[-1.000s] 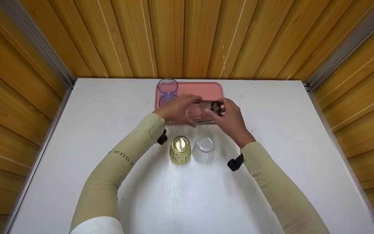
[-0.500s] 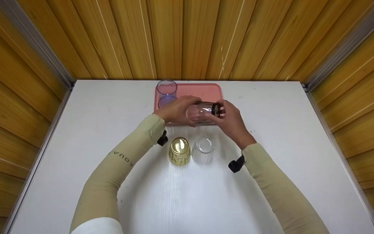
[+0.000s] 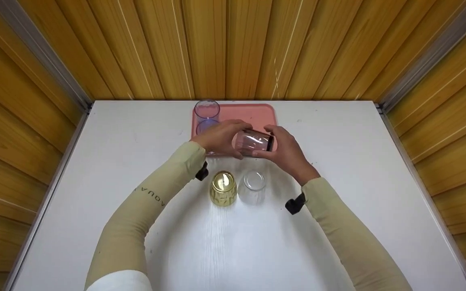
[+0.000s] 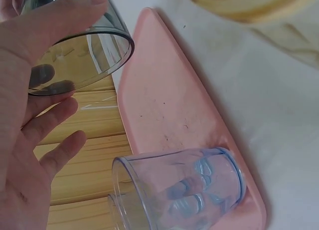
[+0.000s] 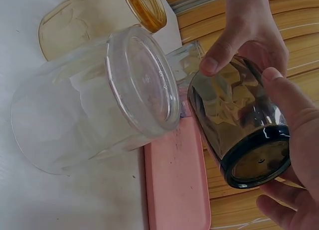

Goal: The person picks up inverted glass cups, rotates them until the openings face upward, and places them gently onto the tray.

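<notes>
My left hand [image 3: 225, 137] grips a smoky grey drinking glass [image 3: 253, 141] near its rim, its thumb along the side. The glass is tilted on its side above the front of a pink tray [image 3: 253, 115], its dark base facing right. Around that base my right hand [image 3: 291, 151] is spread, thumb near the side wall and fingers apart from the base in the right wrist view. Upside down on the table in front stand a yellow glass [image 3: 223, 190] and a clear glass [image 3: 253, 188]. Behind my left hand, a blue glass [image 3: 207, 111] stands on the tray.
Another blue glass [image 3: 206, 126] stands in front of the first, partly hidden by my left hand. The white table [image 3: 338, 161] meets wood-patterned walls [image 3: 245, 48] at the back and both sides.
My right fingers have spread and loosened from the glass's base. The glass has turned slightly, its base end now tipping lower. The left hand stays nearly in place.
</notes>
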`<action>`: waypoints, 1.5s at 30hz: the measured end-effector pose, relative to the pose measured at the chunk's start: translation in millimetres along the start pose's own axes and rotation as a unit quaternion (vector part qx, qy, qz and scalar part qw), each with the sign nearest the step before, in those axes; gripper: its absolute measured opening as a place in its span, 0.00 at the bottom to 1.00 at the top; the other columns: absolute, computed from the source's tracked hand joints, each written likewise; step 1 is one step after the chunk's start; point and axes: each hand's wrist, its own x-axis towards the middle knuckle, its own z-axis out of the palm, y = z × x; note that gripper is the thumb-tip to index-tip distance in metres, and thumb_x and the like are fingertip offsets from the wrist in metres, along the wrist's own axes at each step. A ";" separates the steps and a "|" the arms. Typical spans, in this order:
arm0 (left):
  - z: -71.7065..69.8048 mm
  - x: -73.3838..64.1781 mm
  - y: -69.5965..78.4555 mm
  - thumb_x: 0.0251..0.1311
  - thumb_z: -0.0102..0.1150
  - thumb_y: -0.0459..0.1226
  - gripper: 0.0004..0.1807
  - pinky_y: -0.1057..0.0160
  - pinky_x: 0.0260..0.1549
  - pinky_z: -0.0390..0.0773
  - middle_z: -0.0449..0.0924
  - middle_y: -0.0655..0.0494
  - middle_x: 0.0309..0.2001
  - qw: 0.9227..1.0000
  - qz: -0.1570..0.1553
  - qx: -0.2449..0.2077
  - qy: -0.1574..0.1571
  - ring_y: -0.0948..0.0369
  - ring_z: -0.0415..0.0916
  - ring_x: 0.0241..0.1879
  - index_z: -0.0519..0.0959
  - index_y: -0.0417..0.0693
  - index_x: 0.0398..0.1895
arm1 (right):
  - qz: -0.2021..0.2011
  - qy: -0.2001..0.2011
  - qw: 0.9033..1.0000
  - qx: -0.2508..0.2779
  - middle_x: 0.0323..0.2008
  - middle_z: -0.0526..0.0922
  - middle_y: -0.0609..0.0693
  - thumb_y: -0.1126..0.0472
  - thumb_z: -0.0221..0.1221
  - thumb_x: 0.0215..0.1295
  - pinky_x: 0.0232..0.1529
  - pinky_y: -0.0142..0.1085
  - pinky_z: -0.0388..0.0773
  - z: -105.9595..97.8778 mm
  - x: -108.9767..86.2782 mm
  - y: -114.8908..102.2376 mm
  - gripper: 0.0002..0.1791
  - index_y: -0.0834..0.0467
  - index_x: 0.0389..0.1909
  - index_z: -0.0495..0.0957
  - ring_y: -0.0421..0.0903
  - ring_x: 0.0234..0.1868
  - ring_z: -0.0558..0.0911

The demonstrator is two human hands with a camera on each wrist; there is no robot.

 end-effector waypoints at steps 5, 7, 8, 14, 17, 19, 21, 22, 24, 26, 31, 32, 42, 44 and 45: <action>-2.7 0.9 1.4 0.37 0.80 0.48 0.50 0.55 0.68 0.65 0.69 0.58 0.67 1.000 0.021 0.003 0.001 0.58 0.64 0.68 0.66 0.57 0.69 | 0.000 -0.017 1.000 -0.009 0.65 0.70 0.54 0.41 0.71 0.49 0.63 0.48 0.71 2.0 0.2 0.3 0.48 0.54 0.69 0.62 0.50 0.60 0.71; -3.6 1.1 2.1 0.37 0.80 0.49 0.50 0.55 0.68 0.65 0.69 0.59 0.67 1.000 0.026 0.010 -0.001 0.58 0.64 0.68 0.66 0.57 0.68 | 0.001 -0.024 1.000 -0.016 0.65 0.69 0.54 0.41 0.71 0.49 0.62 0.48 0.72 2.7 0.6 0.3 0.49 0.54 0.69 0.62 0.51 0.60 0.71; -4.1 1.2 2.8 0.37 0.80 0.49 0.50 0.55 0.68 0.65 0.70 0.59 0.66 0.999 0.031 0.014 -0.001 0.58 0.65 0.67 0.66 0.57 0.68 | 0.001 -0.027 0.999 -0.020 0.66 0.69 0.53 0.40 0.70 0.49 0.62 0.48 0.72 3.0 0.7 0.3 0.49 0.54 0.69 0.61 0.51 0.60 0.71; -6.9 1.1 7.9 0.35 0.81 0.47 0.47 0.57 0.66 0.68 0.74 0.60 0.61 0.997 0.069 0.032 0.007 0.59 0.69 0.64 0.70 0.54 0.64 | 0.003 -0.039 0.999 -0.024 0.67 0.67 0.50 0.39 0.70 0.48 0.60 0.48 0.72 4.5 1.7 0.6 0.50 0.53 0.70 0.61 0.50 0.60 0.70; -7.1 0.8 10.0 0.34 0.81 0.48 0.47 0.59 0.66 0.68 0.74 0.62 0.62 0.997 0.065 0.039 0.008 0.60 0.69 0.65 0.71 0.56 0.64 | -0.002 -0.045 0.999 -0.018 0.66 0.68 0.50 0.40 0.71 0.48 0.60 0.48 0.72 5.2 1.8 0.4 0.50 0.53 0.69 0.61 0.50 0.60 0.71; -7.2 0.7 11.3 0.34 0.81 0.48 0.48 0.60 0.66 0.68 0.73 0.63 0.63 0.997 0.060 0.046 0.007 0.61 0.68 0.65 0.70 0.58 0.65 | -0.004 -0.047 0.999 -0.012 0.64 0.69 0.50 0.40 0.71 0.48 0.60 0.48 0.72 5.9 1.8 0.3 0.50 0.53 0.69 0.61 0.49 0.59 0.71; -7.4 0.7 12.5 0.34 0.81 0.48 0.48 0.60 0.66 0.68 0.73 0.64 0.63 0.997 0.057 0.050 0.006 0.62 0.68 0.65 0.70 0.59 0.65 | -0.004 -0.050 0.999 -0.007 0.63 0.70 0.49 0.41 0.71 0.48 0.59 0.48 0.73 6.5 1.7 0.0 0.49 0.53 0.69 0.62 0.49 0.58 0.71; -7.7 0.7 13.2 0.34 0.81 0.48 0.48 0.60 0.66 0.68 0.73 0.64 0.63 0.997 0.057 0.051 0.006 0.62 0.68 0.65 0.70 0.59 0.65 | -0.004 -0.052 0.999 -0.005 0.62 0.70 0.50 0.42 0.72 0.48 0.59 0.47 0.73 6.8 1.8 0.1 0.48 0.52 0.68 0.62 0.49 0.57 0.72; -8.4 0.6 14.5 0.34 0.81 0.48 0.48 0.61 0.66 0.69 0.73 0.64 0.63 0.997 0.060 0.052 0.005 0.62 0.68 0.65 0.70 0.59 0.65 | -0.006 -0.053 0.999 -0.007 0.61 0.71 0.50 0.43 0.72 0.48 0.58 0.47 0.73 7.5 2.2 0.5 0.47 0.52 0.68 0.62 0.49 0.57 0.72; -9.2 0.4 15.6 0.34 0.81 0.48 0.48 0.61 0.65 0.69 0.73 0.64 0.63 0.997 0.061 0.051 0.002 0.63 0.69 0.64 0.70 0.60 0.65 | -0.010 -0.055 0.998 -0.011 0.59 0.72 0.49 0.43 0.72 0.48 0.57 0.47 0.74 8.2 2.7 1.1 0.45 0.51 0.66 0.64 0.49 0.56 0.73; -9.8 0.2 16.1 0.35 0.81 0.48 0.48 0.61 0.64 0.70 0.72 0.64 0.63 0.997 0.067 0.050 0.002 0.63 0.69 0.64 0.69 0.61 0.66 | -0.026 -0.054 0.998 -0.026 0.54 0.75 0.49 0.44 0.72 0.49 0.53 0.46 0.75 9.2 4.3 2.1 0.40 0.51 0.63 0.67 0.49 0.52 0.74; -9.8 -0.2 16.1 0.35 0.81 0.48 0.48 0.61 0.65 0.70 0.72 0.64 0.64 0.996 0.067 0.051 0.003 0.62 0.69 0.64 0.69 0.61 0.66 | -0.028 -0.054 0.998 -0.027 0.54 0.75 0.49 0.45 0.72 0.49 0.53 0.46 0.75 9.3 4.5 2.0 0.40 0.51 0.62 0.68 0.48 0.52 0.75; -11.2 -6.3 16.9 0.44 0.74 0.53 0.51 0.52 0.68 0.65 0.58 0.59 0.73 1.000 0.022 -0.004 -0.014 0.58 0.58 0.72 0.58 0.65 0.73 | -0.025 -0.042 0.999 0.014 0.54 0.75 0.48 0.44 0.72 0.49 0.53 0.44 0.76 9.7 1.5 6.0 0.40 0.51 0.62 0.67 0.47 0.52 0.74; -11.6 -6.1 16.2 0.48 0.69 0.55 0.49 0.50 0.67 0.65 0.57 0.59 0.73 1.000 0.020 -0.019 -0.015 0.58 0.58 0.72 0.56 0.66 0.73 | -0.028 -0.035 0.999 0.019 0.55 0.75 0.48 0.45 0.72 0.49 0.54 0.44 0.75 9.6 1.0 6.2 0.40 0.51 0.62 0.67 0.47 0.53 0.74; -12.0 -6.0 15.9 0.49 0.67 0.55 0.47 0.49 0.67 0.66 0.57 0.60 0.72 0.999 0.021 -0.027 -0.013 0.58 0.59 0.71 0.56 0.66 0.73 | -0.029 -0.033 0.999 0.019 0.55 0.75 0.49 0.45 0.72 0.49 0.55 0.44 0.75 9.5 0.8 6.1 0.40 0.52 0.62 0.67 0.47 0.54 0.74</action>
